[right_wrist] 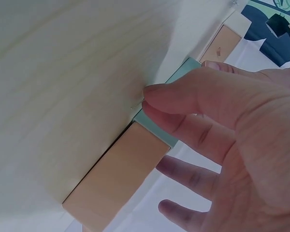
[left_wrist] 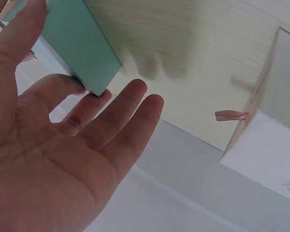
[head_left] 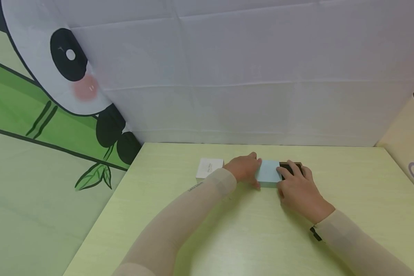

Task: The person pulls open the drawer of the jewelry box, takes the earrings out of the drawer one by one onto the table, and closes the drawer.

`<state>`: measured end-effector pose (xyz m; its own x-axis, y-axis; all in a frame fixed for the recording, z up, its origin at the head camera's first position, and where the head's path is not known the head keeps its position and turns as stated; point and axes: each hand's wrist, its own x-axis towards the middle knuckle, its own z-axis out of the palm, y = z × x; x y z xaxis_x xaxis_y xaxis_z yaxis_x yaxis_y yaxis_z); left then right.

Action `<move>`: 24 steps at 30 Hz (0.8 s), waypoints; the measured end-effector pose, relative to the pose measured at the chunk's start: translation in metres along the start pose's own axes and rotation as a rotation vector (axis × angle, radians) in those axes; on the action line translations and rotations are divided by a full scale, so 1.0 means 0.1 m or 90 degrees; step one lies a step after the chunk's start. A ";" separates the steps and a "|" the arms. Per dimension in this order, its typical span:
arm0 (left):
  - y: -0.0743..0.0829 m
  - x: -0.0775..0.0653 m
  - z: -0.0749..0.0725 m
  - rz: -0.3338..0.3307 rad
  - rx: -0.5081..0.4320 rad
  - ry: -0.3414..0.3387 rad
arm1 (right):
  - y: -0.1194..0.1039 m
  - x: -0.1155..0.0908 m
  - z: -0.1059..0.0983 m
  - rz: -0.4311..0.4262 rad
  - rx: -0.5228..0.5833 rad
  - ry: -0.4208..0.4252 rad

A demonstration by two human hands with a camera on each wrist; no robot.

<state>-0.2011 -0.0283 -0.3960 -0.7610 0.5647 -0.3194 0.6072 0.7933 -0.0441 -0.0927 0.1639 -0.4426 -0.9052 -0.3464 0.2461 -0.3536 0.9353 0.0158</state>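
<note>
A pale blue-green slide box (head_left: 269,171) lies on the table with its drawer (head_left: 298,164) partly out to the right, dark inside. In the right wrist view, the drawer's outer side (right_wrist: 117,176) is tan beside the green sleeve (right_wrist: 155,126). My left hand (head_left: 243,168) holds the box's left end, thumb at the near side and fingers at the far side; ring and little fingers (left_wrist: 152,104) stretch free of it. My right hand (head_left: 301,195) pinches the sleeve's right end between thumb and index finger, while its other fingers spread over the drawer.
Just left of my left hand stands a white box (head_left: 209,167) with small print on top. A pink ribbon tab (left_wrist: 230,115) sticks out from its side. The pale wooden table (head_left: 248,245) meets a white cloth backdrop (head_left: 241,111) at its far edge.
</note>
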 end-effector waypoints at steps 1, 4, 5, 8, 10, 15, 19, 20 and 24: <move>0.00 0.00 0.00 -0.001 0.000 -0.001 | 0.00 0.00 0.00 0.001 0.000 -0.001; 0.00 0.00 0.00 -0.004 -0.002 -0.003 | 0.00 0.00 0.01 -0.001 0.000 0.001; 0.00 0.00 0.00 -0.005 -0.002 -0.003 | 0.00 0.00 0.01 -0.002 0.000 0.003; 0.00 0.00 0.01 -0.005 -0.003 -0.002 | 0.01 0.00 0.01 -0.004 0.003 0.008; 0.00 0.01 0.01 -0.003 -0.004 -0.001 | 0.02 0.00 0.01 -0.003 0.007 0.007; 0.00 0.00 0.00 -0.002 -0.005 0.002 | 0.02 0.01 0.00 0.004 0.019 -0.010; 0.00 -0.01 0.00 -0.003 -0.011 0.002 | 0.03 0.01 -0.03 0.008 0.029 -0.024; 0.00 -0.01 0.00 -0.003 -0.012 0.003 | 0.03 0.01 -0.03 0.009 0.032 -0.026; 0.00 -0.01 0.00 0.000 -0.007 0.004 | 0.03 0.01 -0.05 0.010 0.040 -0.029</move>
<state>-0.2002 -0.0289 -0.3953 -0.7627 0.5660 -0.3129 0.6044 0.7960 -0.0335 -0.0934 0.1668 -0.4378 -0.9200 -0.3363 0.2012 -0.3522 0.9347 -0.0484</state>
